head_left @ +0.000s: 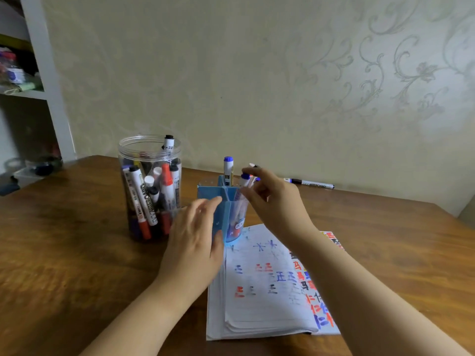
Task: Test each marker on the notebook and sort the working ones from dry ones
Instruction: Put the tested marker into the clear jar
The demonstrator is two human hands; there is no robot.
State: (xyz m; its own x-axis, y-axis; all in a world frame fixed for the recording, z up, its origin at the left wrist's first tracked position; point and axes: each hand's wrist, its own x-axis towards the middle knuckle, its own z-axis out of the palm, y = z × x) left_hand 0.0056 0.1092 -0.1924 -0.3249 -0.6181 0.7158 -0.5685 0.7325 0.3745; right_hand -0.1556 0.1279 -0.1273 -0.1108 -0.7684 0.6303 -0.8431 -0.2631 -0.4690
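The left hand (195,242) lies with fingers straight and slightly spread against the near-left wall of the blue pen holder (218,201), thumb touching its lower edge. The right hand (275,199) hovers over the holder's right compartment, its fingers (253,173) loosely curled around the tops of the blue-capped markers (245,179) standing there; whether it actually pinches one I cannot tell. The open notebook (259,291) lies just near of the holder, under the right forearm, and the clear jar of markers (150,186) stands left of the holder.

My left hand (194,240) reaches forward, fingers straight and relaxed. My right hand (273,199) is raised higher, its fingers (253,173) loosely curled. Both forearms are bare.
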